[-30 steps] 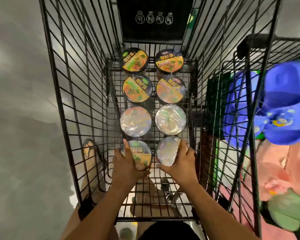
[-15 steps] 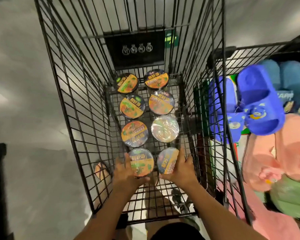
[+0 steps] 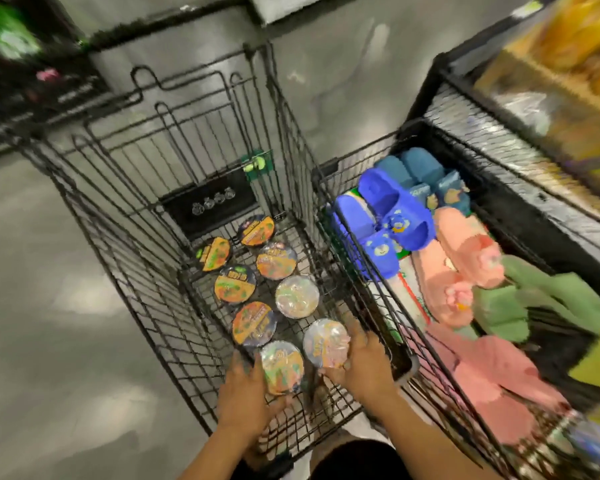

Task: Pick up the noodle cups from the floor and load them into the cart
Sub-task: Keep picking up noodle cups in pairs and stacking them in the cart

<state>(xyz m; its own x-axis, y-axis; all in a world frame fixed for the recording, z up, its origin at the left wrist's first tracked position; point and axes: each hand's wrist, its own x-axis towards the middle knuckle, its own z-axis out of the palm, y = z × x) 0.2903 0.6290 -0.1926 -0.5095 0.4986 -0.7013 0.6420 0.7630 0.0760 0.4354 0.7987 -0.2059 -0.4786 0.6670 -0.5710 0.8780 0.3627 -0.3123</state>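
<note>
wire cart (image 3: 146,306) fills centre frame. at 3 o'clock sits a wire bin (image 3: 357,150) w/ blue slippers (image 3: 392,209) & pink slippers (image 3: 465,251). eight noodle cups (image 3: 235,284) stand in 2 rows on cart bottom, running 12 to 6. left hand (image 3: 243,396), 6 o'clock, curls round near-left cup (image 3: 282,367); right hand (image 3: 357,365), approx 5 o'clock, grips near-right cup (image 3: 326,342). frame is blurry.
</note>
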